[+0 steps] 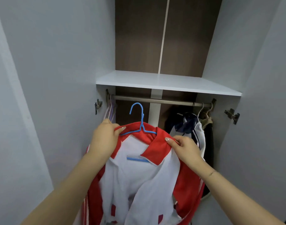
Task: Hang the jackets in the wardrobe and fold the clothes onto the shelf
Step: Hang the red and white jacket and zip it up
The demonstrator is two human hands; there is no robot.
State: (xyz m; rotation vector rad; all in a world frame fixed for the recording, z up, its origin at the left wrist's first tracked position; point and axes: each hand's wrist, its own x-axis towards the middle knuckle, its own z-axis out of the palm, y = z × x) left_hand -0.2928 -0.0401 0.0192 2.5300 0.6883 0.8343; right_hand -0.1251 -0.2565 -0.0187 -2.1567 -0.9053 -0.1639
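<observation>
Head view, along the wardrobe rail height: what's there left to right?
Left door hinge → purple-striped garment → blue hanger hook → navy and white jacket → beige hangers → right door hinge.

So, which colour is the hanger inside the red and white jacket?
Blue; the hanger shows best in the head view.

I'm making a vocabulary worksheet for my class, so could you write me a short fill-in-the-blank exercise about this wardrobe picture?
1. The red and white jacket sits on a hanger whose colour is ____.
2. The hanger's hook is not yet over the ____.
3. Both the left hand and the right hand grip the jacket at its ____.
4. The rail is fixed just below the white ____.

Missing words: blue; rail; collar; shelf
</observation>
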